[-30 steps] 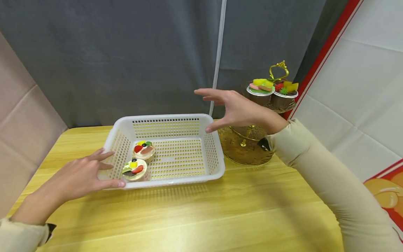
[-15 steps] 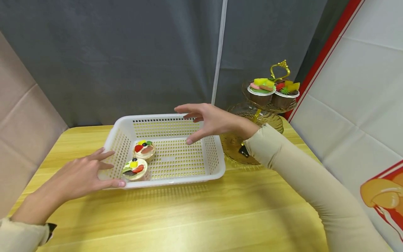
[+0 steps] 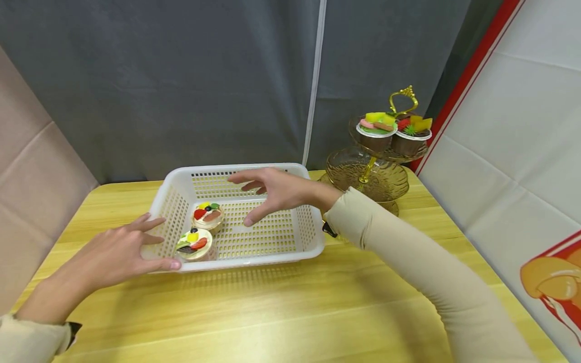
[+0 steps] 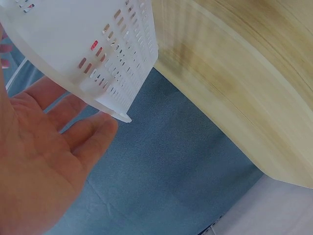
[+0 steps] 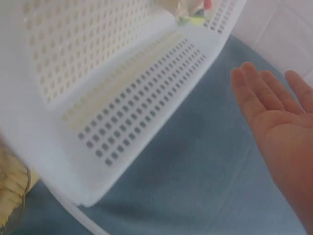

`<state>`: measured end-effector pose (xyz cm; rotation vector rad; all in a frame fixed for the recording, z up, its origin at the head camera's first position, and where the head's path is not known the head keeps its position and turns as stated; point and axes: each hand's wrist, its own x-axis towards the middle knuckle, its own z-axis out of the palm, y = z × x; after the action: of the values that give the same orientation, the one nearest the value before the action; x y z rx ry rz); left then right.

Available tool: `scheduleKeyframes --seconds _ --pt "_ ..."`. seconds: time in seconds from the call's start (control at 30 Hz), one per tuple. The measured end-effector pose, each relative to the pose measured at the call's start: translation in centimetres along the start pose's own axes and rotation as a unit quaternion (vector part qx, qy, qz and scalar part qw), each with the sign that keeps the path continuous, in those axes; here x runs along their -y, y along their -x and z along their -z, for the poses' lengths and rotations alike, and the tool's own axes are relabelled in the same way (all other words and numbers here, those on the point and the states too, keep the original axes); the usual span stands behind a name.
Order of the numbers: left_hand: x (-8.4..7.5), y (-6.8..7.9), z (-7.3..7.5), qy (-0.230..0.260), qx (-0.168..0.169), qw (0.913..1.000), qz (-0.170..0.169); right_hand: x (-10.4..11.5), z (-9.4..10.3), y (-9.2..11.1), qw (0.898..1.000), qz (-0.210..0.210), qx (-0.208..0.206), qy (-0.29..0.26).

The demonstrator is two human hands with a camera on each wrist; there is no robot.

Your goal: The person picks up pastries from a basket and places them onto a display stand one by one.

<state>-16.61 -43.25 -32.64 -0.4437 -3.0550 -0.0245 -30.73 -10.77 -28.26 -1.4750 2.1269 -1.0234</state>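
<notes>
A white perforated plastic basket (image 3: 254, 261) stands on the wooden table. In its left end sit two fruit-topped cream cupcakes, one farther back (image 3: 208, 217) and one close to the front wall (image 3: 194, 246). My left hand (image 3: 111, 257) rests at the basket's left front corner, thumb along the front rim and fingers spread over the left side. The left wrist view shows its relaxed fingertips (image 4: 105, 125) right at the rim. My right hand (image 3: 283, 189) hovers over the basket's middle, fingers forward and thumb apart, holding nothing; its palm shows in the right wrist view.
Right of the basket, a tiered amber cake stand (image 3: 386, 184) with a gold handle is partly hidden by my right arm. Its top tier holds two brown-cupped cupcakes, one left (image 3: 376, 133) and one right (image 3: 412, 137). A grey curtain (image 3: 204, 91) hangs behind the table.
My right hand has moved left and down from beside the cake stand to over the basket, uncovering the stand's middle tier. The left hand, basket and cupcakes stay in place.
</notes>
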Motion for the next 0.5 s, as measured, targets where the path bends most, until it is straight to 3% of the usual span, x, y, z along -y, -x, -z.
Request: scheduleKeyframes --seconds 0.5 --pt "0.0 0.0 0.0 0.001 0.002 1.0 0.003 0.2 -2.5 -2.4 0.999 -0.001 0.035 0.018"
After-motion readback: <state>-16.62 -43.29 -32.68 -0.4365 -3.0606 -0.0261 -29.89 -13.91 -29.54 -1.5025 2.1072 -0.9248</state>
